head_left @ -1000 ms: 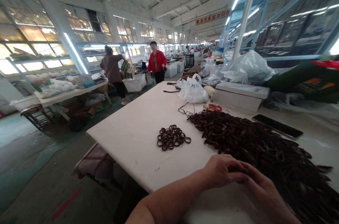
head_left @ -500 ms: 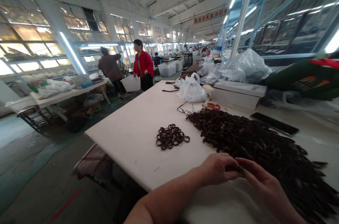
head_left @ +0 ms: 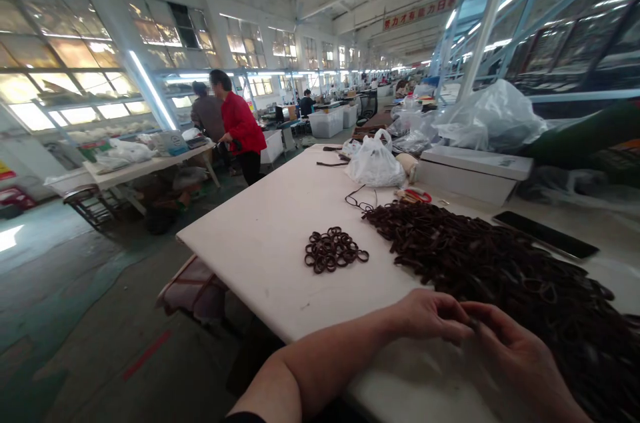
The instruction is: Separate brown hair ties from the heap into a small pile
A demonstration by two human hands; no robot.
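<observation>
Left hand (head_left: 430, 316) and right hand (head_left: 515, 360) pinching one dark band (head_left: 473, 325) together; small sorted bunch (head_left: 334, 250) done, big heap (head_left: 500, 270) left.

1. This is a big factory hall where people make things by hand.
2. The roof is high, with long strip lights (head_left: 150, 93) and a wall of big windows (head_left: 65, 63).
3. Many long white work tables (head_left: 260, 243) stand in rows, far down the room.
4. A huge heap of dark brown loops (head_left: 500, 263) lies on the near table, and a small bunch (head_left: 334, 250) sits apart.
5. Plastic bags (head_left: 375, 163), boxes (head_left: 475, 173) and white bins (head_left: 325, 123) are all around.
6. A red banner (head_left: 419, 12) hangs up high.
7. Other workers stand nearby, one in a red jacket (head_left: 243, 123).
</observation>
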